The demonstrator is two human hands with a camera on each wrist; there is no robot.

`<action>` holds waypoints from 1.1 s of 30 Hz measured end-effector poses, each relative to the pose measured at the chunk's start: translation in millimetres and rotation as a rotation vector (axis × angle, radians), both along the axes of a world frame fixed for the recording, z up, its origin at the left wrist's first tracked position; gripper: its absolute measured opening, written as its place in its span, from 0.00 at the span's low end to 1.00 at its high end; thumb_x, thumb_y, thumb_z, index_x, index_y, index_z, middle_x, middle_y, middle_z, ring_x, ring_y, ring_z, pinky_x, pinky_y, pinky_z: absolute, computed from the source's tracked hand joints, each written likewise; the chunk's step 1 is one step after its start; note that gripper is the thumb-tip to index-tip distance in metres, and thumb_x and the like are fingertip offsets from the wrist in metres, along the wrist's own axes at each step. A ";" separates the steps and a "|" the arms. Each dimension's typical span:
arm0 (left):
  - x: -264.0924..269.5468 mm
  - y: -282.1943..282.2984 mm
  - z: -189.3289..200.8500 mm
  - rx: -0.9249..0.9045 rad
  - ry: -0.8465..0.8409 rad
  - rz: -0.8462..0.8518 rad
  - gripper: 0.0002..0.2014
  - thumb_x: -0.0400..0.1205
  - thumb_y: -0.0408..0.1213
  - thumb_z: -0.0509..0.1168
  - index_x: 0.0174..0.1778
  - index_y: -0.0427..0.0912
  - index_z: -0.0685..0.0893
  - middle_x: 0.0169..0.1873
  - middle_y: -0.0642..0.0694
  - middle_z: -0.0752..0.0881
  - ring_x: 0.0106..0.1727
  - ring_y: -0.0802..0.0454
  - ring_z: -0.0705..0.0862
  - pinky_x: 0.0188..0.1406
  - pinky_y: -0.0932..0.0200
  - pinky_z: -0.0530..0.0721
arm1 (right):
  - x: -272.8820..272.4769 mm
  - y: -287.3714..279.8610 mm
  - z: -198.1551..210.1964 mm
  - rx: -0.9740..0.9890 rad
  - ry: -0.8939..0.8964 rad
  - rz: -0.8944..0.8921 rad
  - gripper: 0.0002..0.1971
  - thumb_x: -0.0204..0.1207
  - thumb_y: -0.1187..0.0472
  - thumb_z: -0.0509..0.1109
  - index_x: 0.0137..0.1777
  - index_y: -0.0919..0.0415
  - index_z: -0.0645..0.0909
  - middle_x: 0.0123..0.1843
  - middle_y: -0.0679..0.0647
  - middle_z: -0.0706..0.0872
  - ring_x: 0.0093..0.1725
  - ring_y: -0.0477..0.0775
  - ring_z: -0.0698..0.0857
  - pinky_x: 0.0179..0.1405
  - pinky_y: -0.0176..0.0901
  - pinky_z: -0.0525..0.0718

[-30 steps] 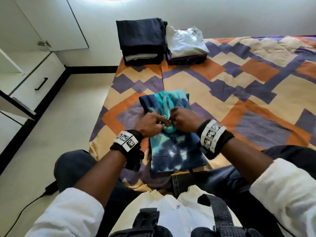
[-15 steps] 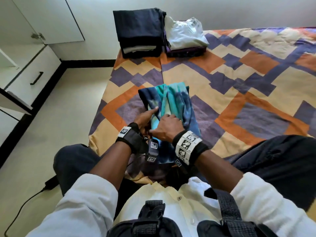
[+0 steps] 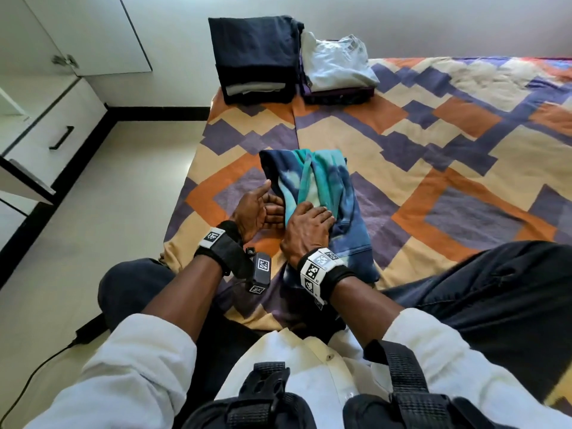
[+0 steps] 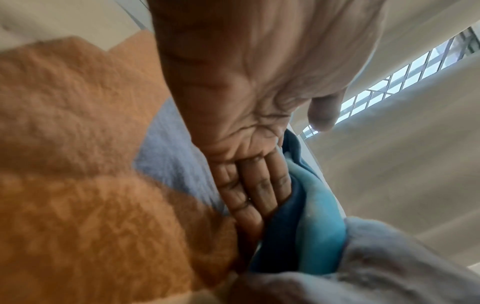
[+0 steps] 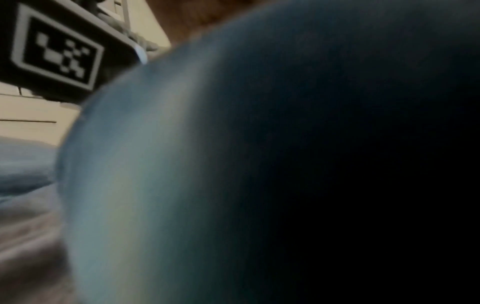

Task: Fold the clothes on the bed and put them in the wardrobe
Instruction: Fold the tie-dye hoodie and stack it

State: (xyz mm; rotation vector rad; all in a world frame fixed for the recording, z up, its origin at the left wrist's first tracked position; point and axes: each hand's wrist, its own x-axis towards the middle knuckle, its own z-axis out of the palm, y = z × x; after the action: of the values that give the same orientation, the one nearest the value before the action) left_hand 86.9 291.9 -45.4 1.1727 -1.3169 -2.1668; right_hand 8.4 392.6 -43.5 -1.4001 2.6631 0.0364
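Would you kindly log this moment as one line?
phase: folding | left hand: fingers against tie-dye garment edge | right hand: pressing on garment | two folded stacks waiting

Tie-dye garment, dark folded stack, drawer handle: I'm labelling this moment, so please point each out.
tie-dye garment (image 3: 325, 178): head view, on its teal upper fold.
dark folded stack (image 3: 253, 44): head view, on the top navy piece.
drawer handle (image 3: 61, 137): head view, on the middle of the black bar.

White long sleeves (image 3: 133, 360) rolled up the forearms, dark navy trousers (image 3: 495, 292), black wrist straps (image 3: 223, 246) carrying white square-coded marker tags (image 3: 318, 264), a small black camera box (image 3: 261, 267) behind the left hand, black chest harness (image 3: 266, 394) with buckles
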 end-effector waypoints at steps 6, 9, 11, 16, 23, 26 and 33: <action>-12.4 -13.6 51.3 -0.049 0.353 -0.070 0.28 0.85 0.58 0.54 0.57 0.32 0.81 0.51 0.32 0.90 0.52 0.37 0.90 0.55 0.42 0.86 | -67.5 1.7 77.7 -0.439 -0.358 -0.055 0.21 0.69 0.60 0.71 0.61 0.65 0.75 0.56 0.68 0.86 0.55 0.69 0.85 0.49 0.50 0.80; -28.0 -27.3 97.4 -0.221 0.389 0.091 0.23 0.87 0.54 0.54 0.50 0.37 0.82 0.49 0.35 0.91 0.51 0.40 0.90 0.45 0.52 0.88 | -115.3 -4.4 125.7 -0.737 -0.634 -0.090 0.11 0.68 0.63 0.74 0.50 0.62 0.83 0.42 0.55 0.89 0.41 0.48 0.87 0.37 0.37 0.76; -34.3 -41.3 115.7 -0.404 0.234 0.312 0.16 0.89 0.48 0.57 0.44 0.41 0.82 0.41 0.43 0.91 0.42 0.48 0.90 0.34 0.61 0.83 | -147.9 -12.2 144.3 -0.847 -0.911 -0.084 0.03 0.66 0.65 0.74 0.36 0.58 0.84 0.27 0.43 0.84 0.26 0.36 0.80 0.29 0.31 0.75; -43.4 -65.6 77.7 -0.429 -0.055 0.225 0.07 0.85 0.46 0.66 0.47 0.47 0.79 0.43 0.47 0.80 0.43 0.51 0.80 0.39 0.56 0.80 | -218.0 -28.0 112.8 -0.629 -1.242 -0.224 0.14 0.81 0.62 0.65 0.34 0.55 0.85 0.24 0.42 0.86 0.25 0.40 0.85 0.29 0.33 0.85; -66.8 -19.0 -23.4 -0.175 -0.130 -0.225 0.15 0.80 0.41 0.73 0.33 0.44 0.74 0.22 0.47 0.69 0.20 0.55 0.66 0.17 0.63 0.63 | -244.2 -14.6 8.3 -0.279 -1.068 -0.364 0.15 0.72 0.64 0.66 0.24 0.56 0.71 0.13 0.50 0.70 0.21 0.54 0.66 0.23 0.42 0.65; -67.0 -8.2 -16.5 -0.235 -0.221 -0.187 0.09 0.81 0.31 0.72 0.46 0.40 0.76 0.30 0.44 0.82 0.22 0.56 0.79 0.17 0.66 0.74 | -241.2 -9.1 6.3 -0.351 -1.101 -0.363 0.16 0.80 0.57 0.68 0.29 0.58 0.78 0.20 0.47 0.79 0.20 0.50 0.75 0.18 0.34 0.69; -59.2 -15.9 -13.5 -0.223 -0.392 -0.420 0.21 0.74 0.24 0.77 0.58 0.32 0.75 0.30 0.36 0.84 0.25 0.45 0.83 0.22 0.57 0.81 | -239.5 1.0 -19.2 -0.129 -0.792 -0.139 0.19 0.81 0.52 0.69 0.65 0.63 0.80 0.62 0.62 0.86 0.59 0.60 0.84 0.54 0.45 0.77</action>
State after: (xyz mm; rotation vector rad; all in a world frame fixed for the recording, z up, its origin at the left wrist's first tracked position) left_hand 27.6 276.0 -58.9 1.3719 -2.0755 -2.0377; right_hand -231.1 393.6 -62.6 -0.9621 2.0942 -0.5834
